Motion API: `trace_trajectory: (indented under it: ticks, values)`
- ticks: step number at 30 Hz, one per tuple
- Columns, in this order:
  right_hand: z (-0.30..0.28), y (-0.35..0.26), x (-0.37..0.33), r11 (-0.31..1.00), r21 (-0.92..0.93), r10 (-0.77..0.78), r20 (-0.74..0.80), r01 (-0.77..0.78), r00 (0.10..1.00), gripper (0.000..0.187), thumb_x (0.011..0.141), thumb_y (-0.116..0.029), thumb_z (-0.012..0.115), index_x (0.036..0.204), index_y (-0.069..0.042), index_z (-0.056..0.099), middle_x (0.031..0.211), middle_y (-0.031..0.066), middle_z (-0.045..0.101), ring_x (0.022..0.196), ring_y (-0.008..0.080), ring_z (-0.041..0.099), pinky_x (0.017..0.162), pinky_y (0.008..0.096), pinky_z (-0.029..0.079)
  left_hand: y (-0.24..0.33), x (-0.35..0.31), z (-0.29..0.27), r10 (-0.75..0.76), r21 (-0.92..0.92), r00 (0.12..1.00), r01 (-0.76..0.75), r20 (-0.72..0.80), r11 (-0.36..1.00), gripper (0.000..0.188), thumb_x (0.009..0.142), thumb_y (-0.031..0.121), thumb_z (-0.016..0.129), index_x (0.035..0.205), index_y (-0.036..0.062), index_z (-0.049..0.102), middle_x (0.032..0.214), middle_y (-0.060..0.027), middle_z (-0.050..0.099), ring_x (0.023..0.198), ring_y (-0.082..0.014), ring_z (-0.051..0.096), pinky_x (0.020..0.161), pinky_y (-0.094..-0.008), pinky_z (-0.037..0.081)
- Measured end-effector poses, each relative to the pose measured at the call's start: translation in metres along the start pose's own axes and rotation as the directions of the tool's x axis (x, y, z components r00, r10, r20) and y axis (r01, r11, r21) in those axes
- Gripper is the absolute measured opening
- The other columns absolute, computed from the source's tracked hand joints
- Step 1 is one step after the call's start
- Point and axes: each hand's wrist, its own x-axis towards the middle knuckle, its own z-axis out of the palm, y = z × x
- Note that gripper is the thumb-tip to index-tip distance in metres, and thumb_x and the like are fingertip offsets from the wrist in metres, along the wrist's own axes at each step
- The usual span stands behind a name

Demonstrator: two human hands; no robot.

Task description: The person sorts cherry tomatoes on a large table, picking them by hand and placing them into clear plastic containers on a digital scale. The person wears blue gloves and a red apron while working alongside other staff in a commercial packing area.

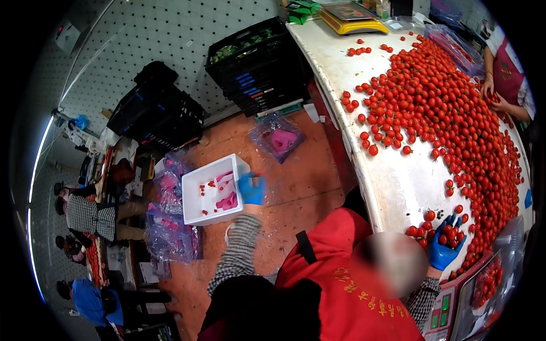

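Observation:
My right hand (pixel 446 248), in a blue glove, is cupped palm up at the near edge of the white table (pixel 369 176). Several red cherry tomatoes (pixel 452 235) rest in it, with its fingers curled round them. A large heap of the same tomatoes (pixel 435 102) spreads across the table beyond. My left hand (pixel 251 188), also blue-gloved, is over the right rim of a white foam box (pixel 196 213) on the floor. Its fingers look apart, slightly smeared, with a red streak just above them. Inside the box lie pink sheets (pixel 227 202) and a few small red tomatoes.
Clear plastic bags with pink pieces (pixel 173 230) lie beside the box; another bag (pixel 277 138) is farther off. Stacked black crates (pixel 259 65) stand by the wall. Scales (pixel 352 20) sit on the table's far end. A co-worker's hands (pixel 493 96) touch the heap; other people (pixel 94 216) work left.

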Motion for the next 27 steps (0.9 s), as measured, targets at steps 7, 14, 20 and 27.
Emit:
trace_trajectory:
  ticks: [7, 14, 20, 27]
  values:
    - [0.008, 0.028, 0.005, 0.982, 0.174, 0.058, 0.119, -0.078, 0.991, 0.058, 0.104, -0.040, 0.046, 0.149, -0.004, 0.041, 0.147, 0.0160, 0.051, 0.133, 0.0289, 0.050, 0.114, 0.0454, 0.038, -0.069, 0.055, -0.112, -0.388, -0.197, 0.910, 0.357, -0.146, 0.913, 0.054, 0.094, 0.013, 0.065, 0.142, -0.0013, 0.045, 0.134, -0.0203, 0.056, 0.114, -0.0285, 0.060, 0.099, -0.0418, 0.052]
    - [0.059, 0.039, -0.010, 0.994, 0.113, 0.011, -0.047, -0.006, 0.999, 0.057, 0.102, -0.049, 0.047, 0.144, -0.011, 0.047, 0.149, 0.0160, 0.048, 0.137, 0.0330, 0.047, 0.114, 0.0539, 0.038, 0.230, -0.045, 0.111, 0.177, -0.631, 0.783, 0.321, 0.596, 0.706, 0.039, 0.101, 0.019, 0.053, 0.135, 0.0004, 0.056, 0.129, -0.0097, 0.061, 0.115, -0.0219, 0.060, 0.103, -0.0346, 0.045]
    - [0.084, 0.027, -0.012, 0.987, -0.076, -0.153, -0.159, 0.143, 0.975, 0.049, 0.104, -0.042, 0.046, 0.139, -0.008, 0.053, 0.139, 0.0145, 0.057, 0.129, 0.0296, 0.055, 0.111, 0.0459, 0.045, 0.406, -0.197, 0.210, 0.197, -0.240, 0.173, 0.887, 0.965, 0.394, 0.047, 0.104, 0.035, 0.050, 0.143, 0.0089, 0.050, 0.143, -0.0115, 0.054, 0.128, -0.0252, 0.054, 0.108, -0.0408, 0.040]
    - [0.093, 0.029, -0.012, 0.723, -0.607, -0.474, -0.089, 0.329, 0.876, 0.037, 0.107, -0.027, 0.045, 0.130, -0.002, 0.060, 0.132, 0.0107, 0.062, 0.122, 0.0208, 0.058, 0.108, 0.0364, 0.047, 0.459, -0.271, 0.271, 0.226, 0.124, -0.116, 0.992, 0.967, -0.024, 0.060, 0.102, 0.054, 0.044, 0.145, 0.0129, 0.047, 0.147, -0.0157, 0.049, 0.135, -0.0330, 0.048, 0.115, -0.0543, 0.036]
